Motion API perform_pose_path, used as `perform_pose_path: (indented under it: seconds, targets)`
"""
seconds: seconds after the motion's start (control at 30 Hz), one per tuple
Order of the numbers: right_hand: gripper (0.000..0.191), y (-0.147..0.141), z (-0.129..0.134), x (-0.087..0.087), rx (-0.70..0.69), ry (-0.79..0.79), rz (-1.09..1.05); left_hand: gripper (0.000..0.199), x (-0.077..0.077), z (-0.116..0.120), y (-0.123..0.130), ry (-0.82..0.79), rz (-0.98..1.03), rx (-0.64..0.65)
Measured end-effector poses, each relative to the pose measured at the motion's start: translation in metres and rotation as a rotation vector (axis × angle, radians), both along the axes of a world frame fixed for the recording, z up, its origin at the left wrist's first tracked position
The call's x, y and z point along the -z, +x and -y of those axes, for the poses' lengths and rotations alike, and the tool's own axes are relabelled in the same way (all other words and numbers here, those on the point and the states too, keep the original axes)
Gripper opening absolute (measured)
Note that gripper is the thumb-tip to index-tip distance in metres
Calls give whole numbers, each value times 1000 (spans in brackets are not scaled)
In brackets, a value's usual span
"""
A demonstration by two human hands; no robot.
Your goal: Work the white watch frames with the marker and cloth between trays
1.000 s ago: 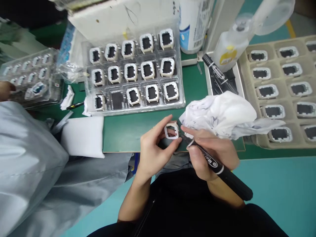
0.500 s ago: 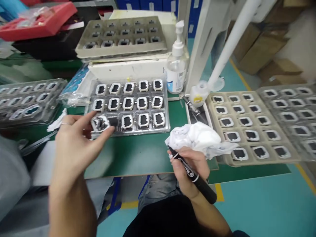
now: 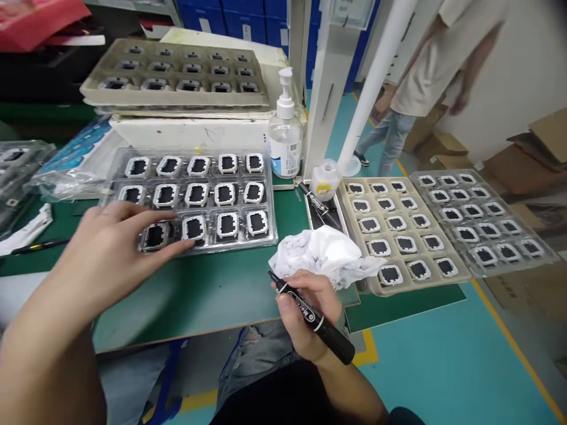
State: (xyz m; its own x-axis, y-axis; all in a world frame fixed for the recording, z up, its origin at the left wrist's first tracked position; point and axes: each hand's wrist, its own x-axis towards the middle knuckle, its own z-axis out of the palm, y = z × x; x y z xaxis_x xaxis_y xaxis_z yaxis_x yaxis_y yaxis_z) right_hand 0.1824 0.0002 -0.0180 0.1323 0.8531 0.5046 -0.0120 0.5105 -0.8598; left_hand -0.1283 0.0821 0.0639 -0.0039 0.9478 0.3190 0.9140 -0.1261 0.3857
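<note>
My left hand (image 3: 117,239) reaches over the front left of a clear plastic tray (image 3: 230,242). Its index finger and thumb are spread, with nothing visibly gripped. The thumb tip rests by a white-rimmed frame part (image 3: 194,228) lying in the front row; a darker part (image 3: 156,236) shows between finger and thumb. My right hand (image 3: 310,310) is closed round a black marker (image 3: 316,319), its uncapped tip pointing up and left. Behind that hand lies a crumpled white cloth (image 3: 325,251), close to the marker tip.
A beige tray (image 3: 416,236) and another clear tray (image 3: 482,224) of parts are at the right. A pump bottle (image 3: 284,141), small jar (image 3: 325,180) and white post (image 3: 376,82) stand behind. A raised beige tray (image 3: 177,97) is at the back; a person (image 3: 432,71) stands beyond.
The view has shifted right, bringing a person into sight. The frame part that was tilted between my left finger and thumb now lies in the tray, and the fingers are apart.
</note>
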Motion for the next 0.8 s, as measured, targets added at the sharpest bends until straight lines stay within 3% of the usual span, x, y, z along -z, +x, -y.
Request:
perform_pose_path:
  seconds: [0.13,0.23,0.37,0.47,0.57,0.8]
  targets:
    - [20,3,1,3,30,-12,13,85,6,-29,-12,-58,-78,134]
    - [22,7,-1,6,44,13,15,57,3,-40,-16,-115,-130,195]
    - [28,8,-5,10,22,54,9,38,-3,-39,-9,-115,-214,211]
    - [27,8,-4,10,31,45,48,25,-4,-29,-5,-99,-166,249]
    - [25,8,-3,9,33,43,72,30,-2,-21,-5,-81,-125,205]
    - [23,7,-4,7,11,54,78,36,-10,-25,2,-101,-250,154]
